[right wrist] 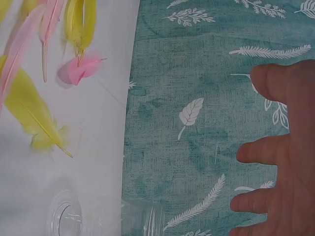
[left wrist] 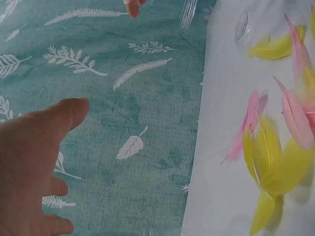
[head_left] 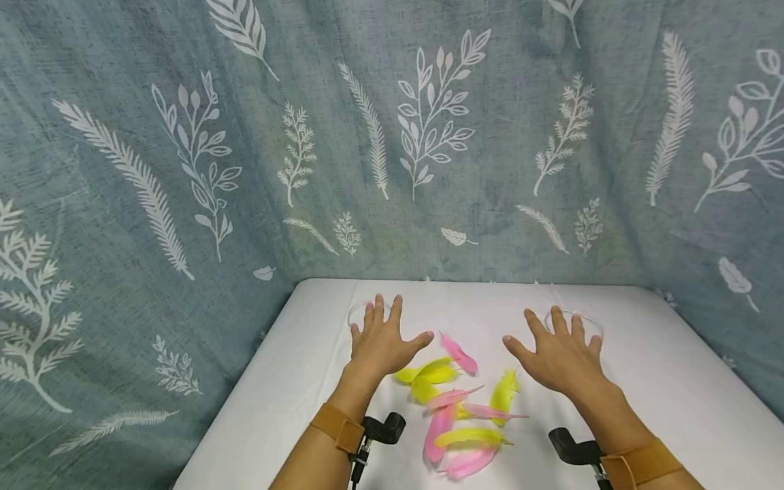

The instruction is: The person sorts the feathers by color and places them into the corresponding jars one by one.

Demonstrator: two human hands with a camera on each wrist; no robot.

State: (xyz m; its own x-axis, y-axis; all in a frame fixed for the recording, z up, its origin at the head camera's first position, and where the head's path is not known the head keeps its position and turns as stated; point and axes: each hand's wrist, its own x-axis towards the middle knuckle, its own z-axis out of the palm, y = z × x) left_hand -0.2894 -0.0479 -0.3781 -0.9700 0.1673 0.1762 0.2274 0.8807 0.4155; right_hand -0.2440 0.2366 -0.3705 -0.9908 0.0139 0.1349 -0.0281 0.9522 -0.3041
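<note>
Pink and yellow feathers (head_left: pixel 468 437) lie in a loose, overlapping cluster mid-desk, between the person's left hand (head_left: pixel 382 346) and right hand (head_left: pixel 559 355). Both hands reach toward the far edge, fingers spread well apart; from here I can't tell whether they touch anything. The white desk (head_left: pixel 275 408) runs from the feathers out to its rounded far corners and both side edges. The thin rim of a clear round container (head_left: pixel 349 316) shows behind the left fingertips, and a second clear container (head_left: pixel 602 333) behind the right ones. A blue-green curtain (head_left: pixel 508 224) printed with white leaves hangs behind and alongside. A brown strap (head_left: pixel 339 427) circles each wrist. Overhead, the second container is barely a ring; the right wrist view shows its round base on the desk and ridged lines.
</note>
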